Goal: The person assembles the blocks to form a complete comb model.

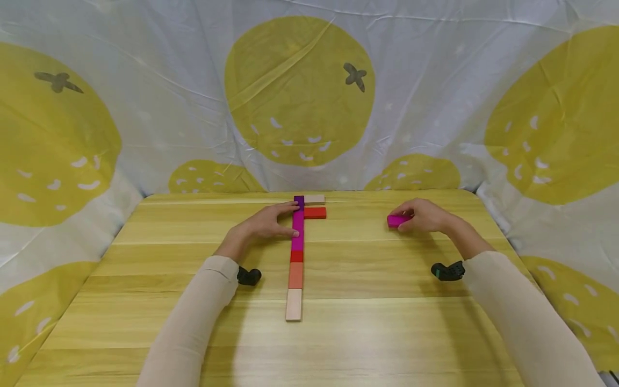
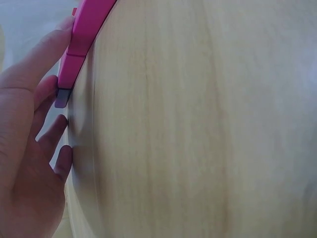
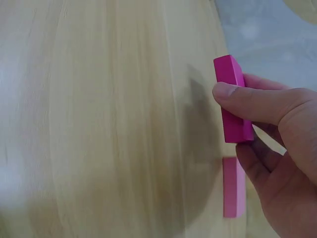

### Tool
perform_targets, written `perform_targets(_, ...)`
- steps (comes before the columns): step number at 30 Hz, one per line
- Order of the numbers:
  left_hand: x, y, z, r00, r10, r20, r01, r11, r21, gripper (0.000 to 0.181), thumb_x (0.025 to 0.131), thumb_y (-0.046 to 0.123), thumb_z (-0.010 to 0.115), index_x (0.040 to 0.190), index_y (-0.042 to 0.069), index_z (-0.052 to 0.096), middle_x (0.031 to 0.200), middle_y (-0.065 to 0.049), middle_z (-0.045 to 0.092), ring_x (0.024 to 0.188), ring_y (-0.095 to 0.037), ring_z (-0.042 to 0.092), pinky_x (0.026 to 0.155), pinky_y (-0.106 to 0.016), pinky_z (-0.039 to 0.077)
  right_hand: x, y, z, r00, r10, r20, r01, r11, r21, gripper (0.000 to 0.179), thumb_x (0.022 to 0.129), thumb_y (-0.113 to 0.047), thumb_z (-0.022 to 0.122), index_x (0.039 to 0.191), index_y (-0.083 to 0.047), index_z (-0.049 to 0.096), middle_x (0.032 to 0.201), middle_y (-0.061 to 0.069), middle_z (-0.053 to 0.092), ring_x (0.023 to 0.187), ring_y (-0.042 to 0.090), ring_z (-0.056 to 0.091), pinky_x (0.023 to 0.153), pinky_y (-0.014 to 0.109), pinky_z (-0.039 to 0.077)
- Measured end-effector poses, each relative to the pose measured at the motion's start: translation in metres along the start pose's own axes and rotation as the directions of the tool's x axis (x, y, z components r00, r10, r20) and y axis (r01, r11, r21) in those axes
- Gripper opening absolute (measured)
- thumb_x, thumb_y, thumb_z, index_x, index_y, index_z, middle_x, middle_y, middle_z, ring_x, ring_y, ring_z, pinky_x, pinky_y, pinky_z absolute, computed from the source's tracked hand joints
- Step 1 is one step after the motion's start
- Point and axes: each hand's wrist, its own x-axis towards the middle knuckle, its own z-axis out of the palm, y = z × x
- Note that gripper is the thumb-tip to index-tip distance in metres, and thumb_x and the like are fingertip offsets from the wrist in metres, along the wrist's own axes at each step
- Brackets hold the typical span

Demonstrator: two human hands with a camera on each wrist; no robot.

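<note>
My left hand (image 1: pixel 268 221) rests at the left side of a straight row of blocks, thumb and fingertips on its edge, fingers extended. From far to near, the row has a purple block (image 1: pixel 299 199), a magenta stretch (image 1: pixel 297 243), a red block (image 1: pixel 296 256), a salmon block (image 1: pixel 296 275) and a pale block (image 1: pixel 294 305). At the far right, my right hand (image 1: pixel 422 216) pinches a magenta block (image 3: pixel 229 119) between thumb and fingers, above the table. Below it in the right wrist view lies a pink block (image 3: pixel 231 188), hidden from the head view.
Against the row's far right side lie another pale block (image 1: pixel 315 200) and another red block (image 1: pixel 315 213), both crosswise. The wooden table (image 1: pixel 367 333) ends at a hanging cloth (image 1: pixel 416 80) with yellow fruit shapes. Dark devices (image 1: pixel 447 271) show at both wrists.
</note>
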Motion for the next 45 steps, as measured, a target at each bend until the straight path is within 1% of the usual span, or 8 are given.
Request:
perform_targets(6,-0.001,0.001,-0.001,1.0,0.001,0.0,-0.001,1.0,-0.006,0.088,0.088,0.043,0.083,0.16,0.012,0.042,0.168,-0.006,0.029,0.154,-0.03,0.023,0.123,-0.048,0.022,0.012,-0.017,0.003,0.999,-0.042,0.012,0.041,0.999,0.009,0.035,0.09,-0.003,0.08,0.124,0.002,0.074,0.118,0.018,0.069,0.103,0.033,0.062,0.089,0.046,0.053)
perform_targets(12,0.0,0.002,-0.001,1.0,-0.003,-0.002,0.003,1.0,-0.008,0.088,0.088,0.042,0.083,0.16,0.013,0.042,0.168,-0.006,0.029,0.154,-0.029,0.022,0.124,-0.047,0.021,0.021,-0.031,0.007,0.996,-0.082,0.019,0.082,0.997,-0.003,0.036,0.089,-0.003,0.081,0.124,0.002,0.074,0.115,0.016,0.069,0.101,0.031,0.062,0.087,0.045,0.053)
perform_targets(20,0.002,0.0,0.0,1.0,0.007,-0.01,-0.007,1.0,-0.016,0.088,0.088,0.04,0.084,0.159,0.012,0.043,0.168,-0.006,0.029,0.154,-0.028,0.023,0.124,-0.045,0.02,0.032,-0.041,0.015,0.984,-0.177,0.024,0.177,0.984,-0.003,0.033,0.087,-0.002,0.081,0.12,0.003,0.075,0.112,0.015,0.07,0.099,0.03,0.064,0.087,0.045,0.055)
perform_targets(25,0.003,0.0,0.0,1.0,0.01,-0.005,-0.01,1.0,-0.013,0.088,0.088,0.041,0.084,0.159,0.011,0.043,0.168,-0.005,0.029,0.154,-0.027,0.022,0.124,-0.044,0.02,0.04,-0.05,0.022,0.986,-0.164,0.039,0.164,0.986,-0.003,0.034,0.088,-0.003,0.081,0.121,0.002,0.075,0.114,0.015,0.07,0.103,0.032,0.064,0.091,0.047,0.055)
perform_targets(29,0.003,0.0,-0.001,1.0,0.018,-0.005,-0.018,1.0,-0.003,0.088,0.088,0.041,0.084,0.159,0.009,0.043,0.168,-0.008,0.029,0.154,-0.03,0.022,0.124,-0.046,0.019,0.047,-0.061,0.029,0.988,-0.148,0.041,0.149,0.989,-0.002,0.035,0.089,-0.004,0.08,0.124,0.0,0.074,0.116,0.015,0.069,0.105,0.032,0.063,0.092,0.047,0.054)
perform_targets(32,0.004,0.001,-0.002,1.0,0.026,-0.006,-0.026,1.0,0.011,0.088,0.087,0.04,0.085,0.157,0.007,0.044,0.167,-0.01,0.031,0.154,-0.032,0.023,0.124,-0.047,0.019,0.053,-0.07,0.036,0.986,-0.162,0.03,0.162,0.987,0.015,0.035,0.09,-0.005,0.08,0.124,0.0,0.073,0.116,0.015,0.069,0.104,0.032,0.063,0.091,0.046,0.055)
perform_targets(38,0.007,0.001,-0.003,1.0,0.027,0.006,-0.028,0.999,0.036,0.085,0.087,0.037,0.085,0.155,0.005,0.047,0.165,-0.01,0.034,0.153,-0.032,0.025,0.124,-0.046,0.02,0.068,-0.083,0.056,0.98,-0.199,-0.02,0.199,0.979,0.042,0.033,0.089,-0.008,0.082,0.12,0.0,0.075,0.113,0.011,0.071,0.101,0.028,0.064,0.089,0.041,0.056)
perform_targets(45,0.007,0.002,-0.003,0.999,0.036,0.007,-0.036,0.998,0.06,0.084,0.087,0.036,0.085,0.155,0.003,0.047,0.165,-0.012,0.034,0.153,-0.033,0.025,0.124,-0.046,0.021,0.082,-0.1,0.08,0.977,-0.194,-0.089,0.196,0.981,0.007,0.032,0.089,-0.01,0.084,0.119,-0.002,0.076,0.112,0.01,0.072,0.1,0.025,0.065,0.088,0.04,0.055)
